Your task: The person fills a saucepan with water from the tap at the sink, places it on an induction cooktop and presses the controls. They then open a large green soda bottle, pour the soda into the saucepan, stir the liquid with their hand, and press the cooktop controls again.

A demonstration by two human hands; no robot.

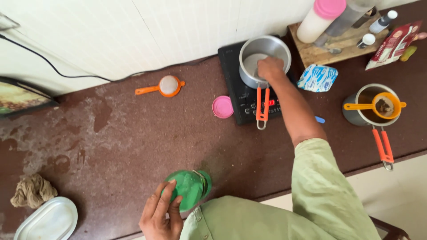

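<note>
Left hand: the left hand [159,216] rests with spread fingers against the side of a round green plastic container [190,189] at the near edge of the dark brown stone counter [133,142]; fingers apart, not wrapped round it.
Right hand: the right hand [269,67] reaches down into a steel saucepan with an orange-sleeved wire handle [262,58]; fingers bunched together, and I cannot tell whether they grip anything.
Saucepans: two. The first stands on a black induction cooktop [242,95] by the wall. The second steel saucepan [367,111], also with an orange handle, stands well to the right and holds dark liquid.
Strainers: two, both orange plastic. One orange strainer [386,106] lies across the second saucepan's rim with dark dregs in it; the other orange strainer [167,86] lies alone on the counter near the wall.
Lids: one small round pink lid [222,107], just beside the cooktop's left edge.
Pouches: one blue and white pouch [317,78], right of the cooktop.
Wooden board: one wooden board [329,49], bearing a white bottle with a pink cap [320,18] and other bottles.
Far left: one crumpled beige cloth [33,190] and one oval steel dish [46,221].
Sleeve: a light green sleeve [320,186] covers the right upper arm.
</note>
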